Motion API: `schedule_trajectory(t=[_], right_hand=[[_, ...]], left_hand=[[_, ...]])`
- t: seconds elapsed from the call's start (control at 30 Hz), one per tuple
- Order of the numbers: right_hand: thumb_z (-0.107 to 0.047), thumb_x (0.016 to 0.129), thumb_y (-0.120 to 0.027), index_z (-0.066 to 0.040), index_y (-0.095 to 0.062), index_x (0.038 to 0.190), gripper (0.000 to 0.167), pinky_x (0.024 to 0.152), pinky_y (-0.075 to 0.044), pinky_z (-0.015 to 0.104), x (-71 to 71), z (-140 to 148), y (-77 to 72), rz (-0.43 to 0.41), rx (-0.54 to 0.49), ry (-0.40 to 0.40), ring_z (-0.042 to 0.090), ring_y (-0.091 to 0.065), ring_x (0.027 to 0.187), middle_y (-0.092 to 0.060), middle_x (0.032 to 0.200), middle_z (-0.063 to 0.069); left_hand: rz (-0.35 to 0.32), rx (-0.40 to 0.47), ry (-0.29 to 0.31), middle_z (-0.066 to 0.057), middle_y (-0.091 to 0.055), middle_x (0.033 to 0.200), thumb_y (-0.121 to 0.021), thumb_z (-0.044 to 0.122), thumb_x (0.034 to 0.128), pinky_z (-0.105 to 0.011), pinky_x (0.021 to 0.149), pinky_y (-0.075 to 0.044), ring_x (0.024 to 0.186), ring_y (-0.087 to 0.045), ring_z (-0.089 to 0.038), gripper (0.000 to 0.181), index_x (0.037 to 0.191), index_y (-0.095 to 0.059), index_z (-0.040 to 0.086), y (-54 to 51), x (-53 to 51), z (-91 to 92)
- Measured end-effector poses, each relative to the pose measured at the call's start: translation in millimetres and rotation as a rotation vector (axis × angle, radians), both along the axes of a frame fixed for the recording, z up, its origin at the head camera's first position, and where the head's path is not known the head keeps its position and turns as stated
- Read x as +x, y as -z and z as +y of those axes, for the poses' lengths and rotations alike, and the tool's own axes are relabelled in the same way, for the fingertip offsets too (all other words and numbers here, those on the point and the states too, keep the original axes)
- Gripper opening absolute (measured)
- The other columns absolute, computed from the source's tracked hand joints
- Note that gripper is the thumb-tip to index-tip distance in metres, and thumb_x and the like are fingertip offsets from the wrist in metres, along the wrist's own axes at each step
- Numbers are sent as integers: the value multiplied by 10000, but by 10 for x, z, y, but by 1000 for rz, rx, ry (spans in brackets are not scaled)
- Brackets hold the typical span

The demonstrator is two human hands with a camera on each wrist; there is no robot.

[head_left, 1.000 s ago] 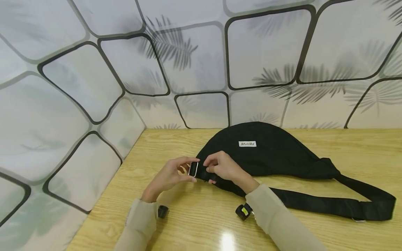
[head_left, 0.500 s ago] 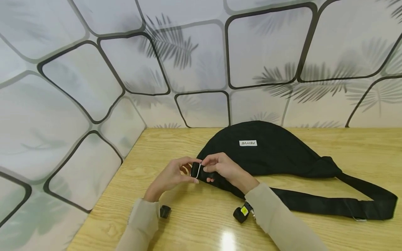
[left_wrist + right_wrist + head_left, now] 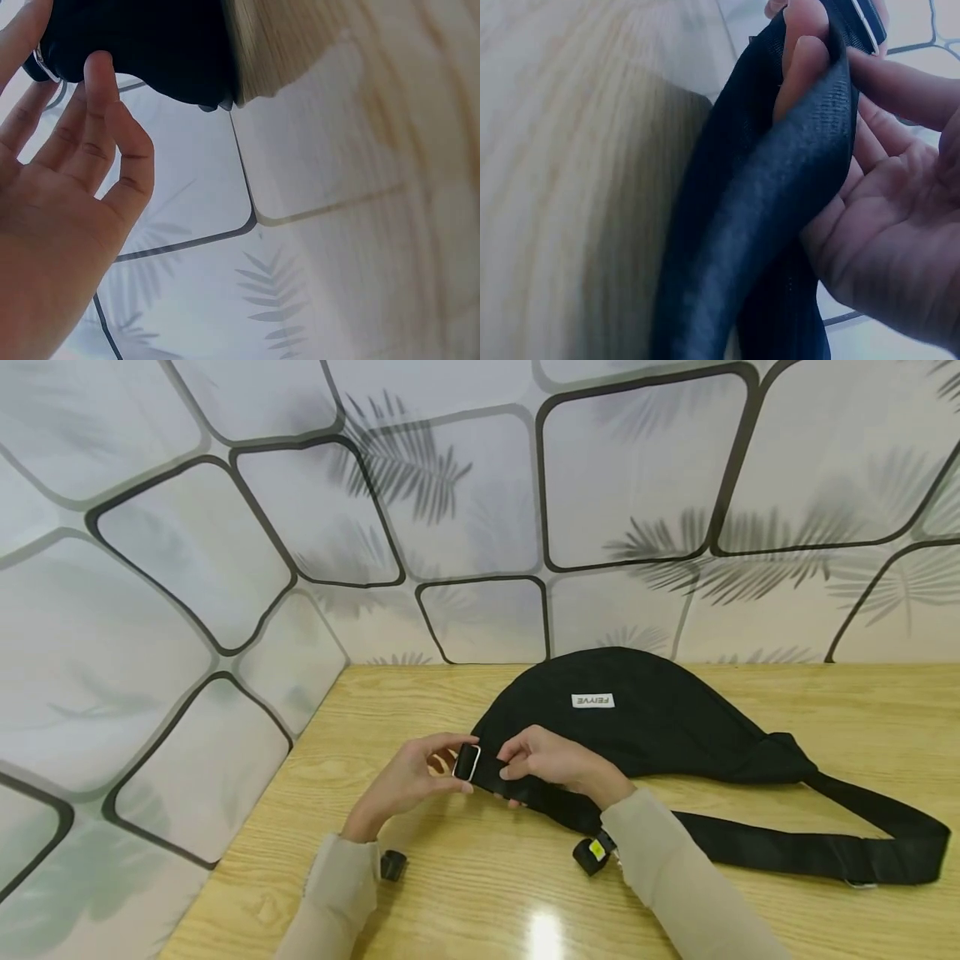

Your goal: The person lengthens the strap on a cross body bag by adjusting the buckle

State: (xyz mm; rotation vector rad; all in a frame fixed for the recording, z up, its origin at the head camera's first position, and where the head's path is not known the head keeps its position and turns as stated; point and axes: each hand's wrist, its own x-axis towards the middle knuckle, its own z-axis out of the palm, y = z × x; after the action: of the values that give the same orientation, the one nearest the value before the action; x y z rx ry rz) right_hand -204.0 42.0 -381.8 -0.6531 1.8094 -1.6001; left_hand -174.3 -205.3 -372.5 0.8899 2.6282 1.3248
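- Sleeves, two, light beige: left, right, entering from the near edge.
- Wrist fittings, black: one beside the left cuff, one beside the right, the latter with a yellow patch.
- Table, pale wood grain, with a bright reflection near the front.
- Left hand: thumb and forefinger pinch a buckle, silver-rimmed, rectangular, black webbing across it; the other fingers lie bent behind.
- Right hand: thumb and fingers grip the strap just beside the buckle; in the right wrist view the webbing is folded over, with fingertips showing past its edge.
- Strap, black, wide: runs in front of the bag, loops at the far right; a second metal piece near that loop.
- Bag, black, arched, lying on the table beyond the hands; white label, lettering upside down.
- Wall, pale, printed with dark rounded outlines and grey leaves.
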Motion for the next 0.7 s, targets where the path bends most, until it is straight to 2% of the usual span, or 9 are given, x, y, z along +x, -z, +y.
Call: schedule_trajectory(t=[0.13, 0.23, 0.33, 0.53, 0.63, 0.7], right_hand=[[79, 971, -527, 148, -626, 1011, 127, 618, -554, 293, 6, -7, 14, -33, -57, -30, 173, -676, 624, -715, 818, 160], [84, 977, -520, 139, -631, 990, 124, 588, -538, 273, 19, -38, 19, -28, -77, -10, 163, -663, 612, -707, 802, 151], [89, 981, -526, 137, -639, 998, 124, 599, -537, 275, 39, -82, 17, -23, -98, 13, 162, -660, 615, -703, 795, 129], [53, 996, -555, 101, -653, 1019, 111, 674, -559, 321, 75, -136, 4, 5, -108, 32, 178, -681, 666, -721, 834, 101], [34, 1003, -549, 90, -661, 1038, 130, 689, -561, 337, 58, -109, -4, 10, -87, 7, 187, -687, 671, -726, 865, 126], [34, 1002, -541, 97, -653, 1044, 134, 731, -570, 358, 36, -67, -8, 16, -71, -39, 208, -697, 688, -724, 890, 159]], left_hand=[[0, 5, -21, -128, -685, 1157, -844, 53, 832, -345, 772, -536, 877, -616, -160, 544, 1324, -627, -34, 12, -2, -8], [-7, 6, -29, -131, -680, 1180, -843, 56, 834, -340, 769, -536, 870, -617, -163, 532, 1317, -636, -23, 12, 7, -14], [-12, 6, -16, -141, -673, 1210, -842, 51, 834, -334, 763, -537, 866, -617, -172, 517, 1309, -646, -15, 6, 14, -7], [-2, -4, 26, -134, -679, 1168, -844, 60, 836, -326, 746, -539, 863, -615, -186, 501, 1293, -653, -10, 11, 14, 20], [0, -8, 30, -133, -676, 1174, -834, 57, 846, -329, 749, -538, 867, -613, -185, 498, 1302, -647, -11, 3, 18, 25], [4, -12, 37, -139, -673, 1179, -822, 57, 859, -330, 750, -539, 870, -614, -182, 497, 1314, -636, -16, 4, 14, 23]])
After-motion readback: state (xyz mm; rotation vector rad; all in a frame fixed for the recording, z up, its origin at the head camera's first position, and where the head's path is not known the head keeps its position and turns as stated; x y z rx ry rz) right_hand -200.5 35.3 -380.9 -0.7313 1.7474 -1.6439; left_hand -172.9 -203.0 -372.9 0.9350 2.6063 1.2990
